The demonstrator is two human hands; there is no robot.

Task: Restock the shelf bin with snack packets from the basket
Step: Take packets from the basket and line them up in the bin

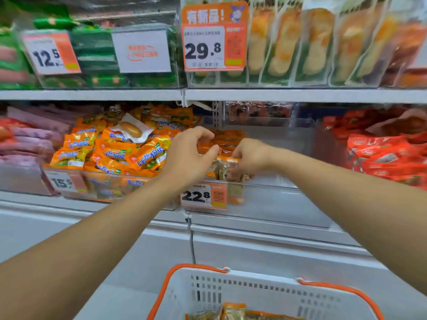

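Left hand [188, 155] and right hand [246, 158] both pinch orange-edged clear snack packets [227, 166] inside the transparent plastic shelf bin [277, 199].

Two hands [187, 155], one basket [254, 287], four price tags [203, 196].

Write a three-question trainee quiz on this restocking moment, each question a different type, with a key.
1. True or false: both hands are at the clear bin tagged 22.8.
2. Multiple choice: the right hand A) hangs idle B) grips a snack packet C) holds the basket handle.
3. Fill in: the white basket has ____ handles.

Key: 1 true; 2 B; 3 orange. The left hand reaches in beside the right; whether it pinches a packet cannot be told.
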